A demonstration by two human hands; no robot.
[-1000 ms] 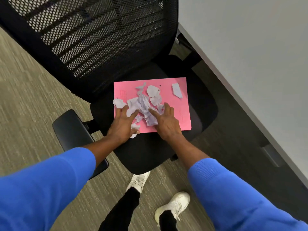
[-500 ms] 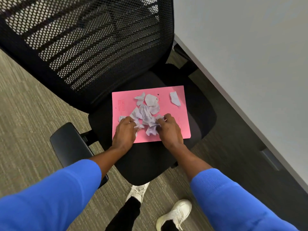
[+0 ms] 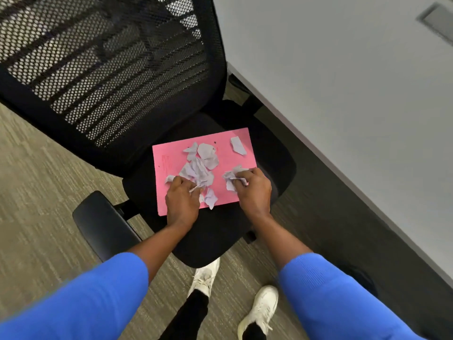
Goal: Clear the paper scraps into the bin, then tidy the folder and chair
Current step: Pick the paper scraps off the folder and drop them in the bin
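Note:
A pink folder (image 3: 169, 165) lies flat on the seat of a black mesh-backed office chair (image 3: 208, 239). Several torn white paper scraps (image 3: 198, 168) are scattered on the folder, and one lone scrap (image 3: 238, 145) lies near its far right corner. My left hand (image 3: 182, 202) rests on the folder's near left part, fingers curled around a few scraps. My right hand (image 3: 253, 190) is at the folder's right edge, closed on a crumpled bunch of scraps (image 3: 231, 179). No bin is in view.
A grey desk top (image 3: 343, 94) runs along the right, close beside the chair. The chair's left armrest (image 3: 103, 222) juts out toward me. My white shoes (image 3: 259, 307) stand on the carpet just below the seat.
My hands have moved apart: the right one has pulled a bunch of scraps toward the folder's right edge, and the left has closed on scraps at the left. The camera view shifted slightly.

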